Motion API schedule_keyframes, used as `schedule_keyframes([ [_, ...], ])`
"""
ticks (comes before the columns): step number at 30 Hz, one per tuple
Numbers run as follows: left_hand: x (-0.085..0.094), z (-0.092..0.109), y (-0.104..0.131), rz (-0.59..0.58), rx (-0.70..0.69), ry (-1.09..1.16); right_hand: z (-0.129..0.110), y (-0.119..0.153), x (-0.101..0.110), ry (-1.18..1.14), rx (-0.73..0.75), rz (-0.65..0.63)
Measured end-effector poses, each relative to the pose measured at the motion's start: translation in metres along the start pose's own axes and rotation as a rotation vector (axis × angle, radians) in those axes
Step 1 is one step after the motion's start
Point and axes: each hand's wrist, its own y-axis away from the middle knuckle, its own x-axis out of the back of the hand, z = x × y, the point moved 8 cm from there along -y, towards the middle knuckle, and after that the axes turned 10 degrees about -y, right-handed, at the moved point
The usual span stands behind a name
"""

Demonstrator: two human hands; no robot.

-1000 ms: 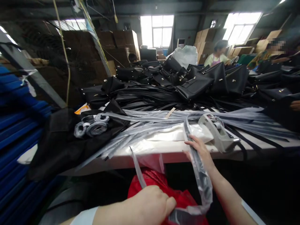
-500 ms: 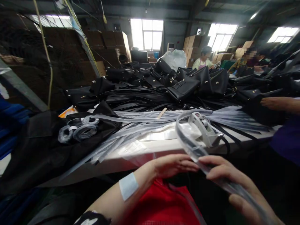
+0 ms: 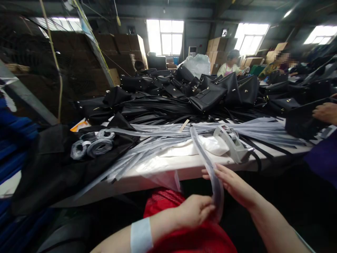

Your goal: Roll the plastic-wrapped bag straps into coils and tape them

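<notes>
A long dark strap in a clear plastic sleeve (image 3: 202,150) rises from my lap and leans over the table edge. My left hand (image 3: 196,210) is closed around its lower part, just above my red clothing. Higher up, my right hand (image 3: 231,181) has the strap between its fingers, with fingertips showing on both sides. Beyond the strap's upper end lie many similar sleeved straps (image 3: 155,133) across the white table (image 3: 189,165). Right of it stands a grey-white tape dispenser (image 3: 233,144), beside crumpled clear plastic (image 3: 214,144).
Coiled sleeved straps (image 3: 100,147) rest on black material at the left. Black bags (image 3: 207,98) and loose black straps (image 3: 158,109) are heaped behind. A co-worker's hand (image 3: 326,112) holds a black bag at the right. Other people and cardboard boxes (image 3: 131,45) are farther back.
My left hand has moved down and closed on the strap. My right hand has shifted up and left along it. The curved strap now hangs straighter, its upper end further left.
</notes>
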Motion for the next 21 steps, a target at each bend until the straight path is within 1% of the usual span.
schedule_keyframes([
  [1, -0.023, -0.003, 0.005, -0.089, -0.021, -0.104, 0.004, -0.001, -0.004, -0.078, -0.053, 0.028],
  [2, -0.041, -0.008, 0.009, -0.169, -0.04, -0.177, 0.007, -0.002, -0.006, -0.123, -0.079, 0.058],
  [3, -0.051, -0.012, 0.013, -0.218, -0.044, -0.208, 0.01, -0.001, -0.007, -0.136, -0.082, 0.078],
  [4, -0.052, -0.017, 0.014, -0.223, -0.027, -0.195, 0.013, 0.001, -0.007, -0.115, -0.074, 0.078],
  [5, -0.045, -0.021, 0.012, -0.188, 0.012, -0.134, 0.015, 0.004, -0.009, -0.067, -0.061, 0.05],
  [6, -0.031, -0.024, 0.01, -0.129, 0.058, -0.024, 0.017, 0.009, -0.011, -0.002, -0.05, 0.001],
  [7, -0.011, -0.026, 0.007, -0.036, 0.109, 0.123, 0.02, 0.016, -0.014, 0.067, -0.041, -0.055],
  [8, 0.008, -0.024, 0.004, 0.02, 0.112, 0.311, 0.022, 0.023, -0.017, 0.131, -0.033, -0.107],
  [9, 0.028, -0.02, 0.001, 0.063, 0.086, 0.523, 0.025, 0.029, -0.02, 0.189, -0.034, -0.156],
  [10, 0.051, -0.017, -0.001, 0.136, 0.059, 0.71, 0.028, 0.036, -0.022, 0.242, -0.041, -0.193],
  [11, 0.069, -0.015, -0.003, 0.175, 0.038, 0.867, 0.031, 0.041, -0.022, 0.294, -0.048, -0.215],
  [12, 0.088, -0.015, -0.003, 0.239, 0.025, 0.985, 0.035, 0.046, -0.022, 0.342, -0.056, -0.225],
  [14, 0.115, -0.019, -0.001, 0.366, 0.034, 1.092, 0.041, 0.052, -0.019, 0.421, -0.061, -0.224],
  [16, 0.131, -0.022, 0.002, 0.446, 0.071, 1.078, 0.044, 0.055, -0.016, 0.474, -0.063, -0.218],
  [17, 0.135, -0.022, 0.003, 0.449, 0.089, 1.055, 0.044, 0.055, -0.014, 0.5, -0.057, -0.215],
  [19, 0.138, -0.017, 0.006, 0.379, 0.117, 1.003, 0.041, 0.055, -0.008, 0.576, -0.023, -0.195],
  [21, 0.136, -0.009, 0.01, 0.249, 0.139, 0.973, 0.037, 0.053, 0.0, 0.699, 0.031, -0.155],
])
